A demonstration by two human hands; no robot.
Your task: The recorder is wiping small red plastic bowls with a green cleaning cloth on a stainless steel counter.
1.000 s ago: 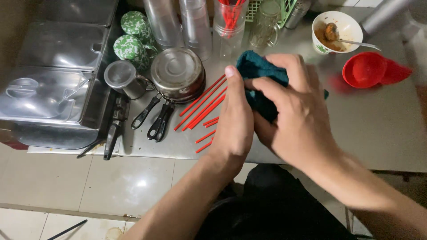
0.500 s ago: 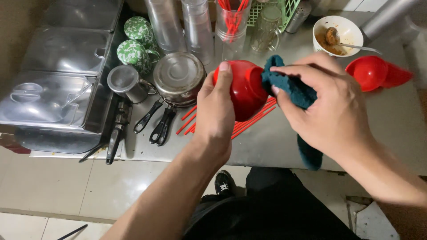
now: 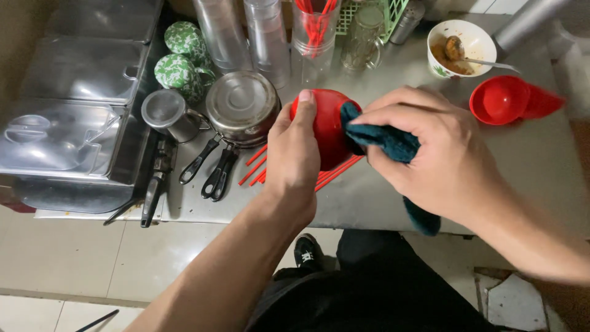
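Since half a second ago, barely shifted: round red plastic bowl (image 3: 326, 126) now tipped a little more on its side, dark teal cloth (image 3: 387, 141) pressed against its right flank. Left hand (image 3: 294, 154) clamped round the bowl's left side, thumb over the rim; right hand (image 3: 436, 154) bunched tight on the cloth. Bowl held above the steel bench (image 3: 541, 166), over the loose red chopsticks (image 3: 335, 173).

Best wiped in turning strokes, bowl rotated by the left fingers.

Lidded steel pot (image 3: 241, 107) close on the left, clear tumblers (image 3: 270, 37) just beyond; open room near and right, short of the bench's near edge.
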